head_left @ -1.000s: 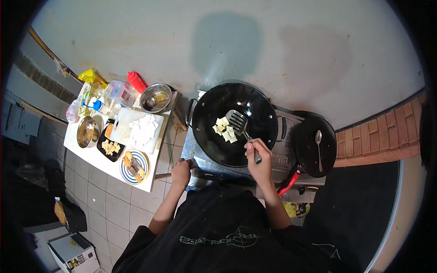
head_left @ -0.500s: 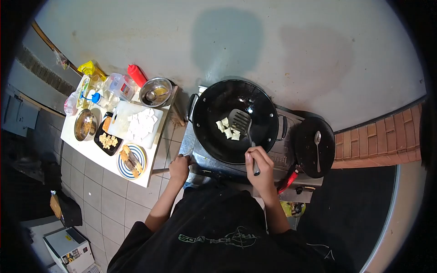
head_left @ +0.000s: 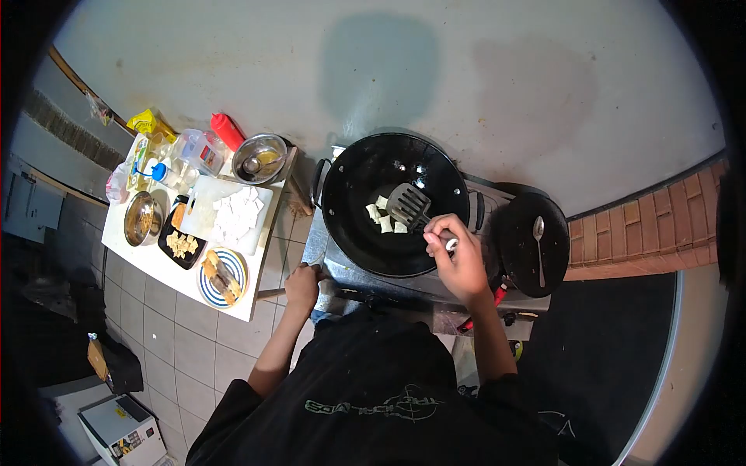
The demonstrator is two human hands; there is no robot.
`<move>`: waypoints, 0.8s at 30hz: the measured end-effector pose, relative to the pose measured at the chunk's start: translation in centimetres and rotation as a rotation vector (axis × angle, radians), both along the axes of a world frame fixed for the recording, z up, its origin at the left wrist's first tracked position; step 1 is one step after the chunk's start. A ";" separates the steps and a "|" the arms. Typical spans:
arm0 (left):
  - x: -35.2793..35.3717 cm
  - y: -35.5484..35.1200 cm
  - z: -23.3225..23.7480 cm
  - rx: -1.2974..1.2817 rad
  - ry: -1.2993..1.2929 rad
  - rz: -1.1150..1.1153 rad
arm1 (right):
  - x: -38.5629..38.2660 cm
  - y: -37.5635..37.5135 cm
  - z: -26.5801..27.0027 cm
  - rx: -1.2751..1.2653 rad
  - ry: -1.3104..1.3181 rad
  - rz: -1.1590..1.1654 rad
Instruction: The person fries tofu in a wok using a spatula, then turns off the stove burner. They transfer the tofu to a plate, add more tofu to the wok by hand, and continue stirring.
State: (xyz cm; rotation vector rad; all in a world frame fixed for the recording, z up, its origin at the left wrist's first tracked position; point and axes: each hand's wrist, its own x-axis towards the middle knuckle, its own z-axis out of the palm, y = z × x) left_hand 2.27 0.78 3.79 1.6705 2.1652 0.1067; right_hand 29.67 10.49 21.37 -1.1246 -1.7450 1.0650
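Observation:
A black wok (head_left: 365,241) sits on the stove, with several white cubes (head_left: 385,224) at its bottom. My right hand (head_left: 457,252) is closed round the handle of a slotted spatula (head_left: 409,205), over the wok's right front side. The spatula's dark head is beside the white pieces, partly over them. My left hand (head_left: 304,286) is at the stove's left front edge, its fingers curled; what they hold, if anything, is too small to name.
Right of the wok, a black pan (head_left: 519,242) holds a spoon (head_left: 539,248). On the left stand a white table (head_left: 177,273), a cutting board (head_left: 203,203) with white pieces, a striped plate (head_left: 242,273), metal bowls, a black tray and a red bottle (head_left: 226,130).
My right hand has moved up and to the right and turned with the spatula. The spatula head has tilted and shifted slightly among the white pieces. My left hand stays at the stove edge.

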 end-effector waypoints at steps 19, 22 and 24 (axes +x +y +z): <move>0.2 -0.5 0.0 0.034 0.018 0.029 | -2.6 0.9 -3.1 0.143 -0.067 0.020; 0.2 -0.4 -0.1 0.024 0.027 0.037 | -2.4 0.7 -2.9 0.107 -0.026 -0.004; 0.2 -0.4 0.0 0.026 0.021 0.029 | -2.2 0.6 -2.8 0.091 0.018 -0.005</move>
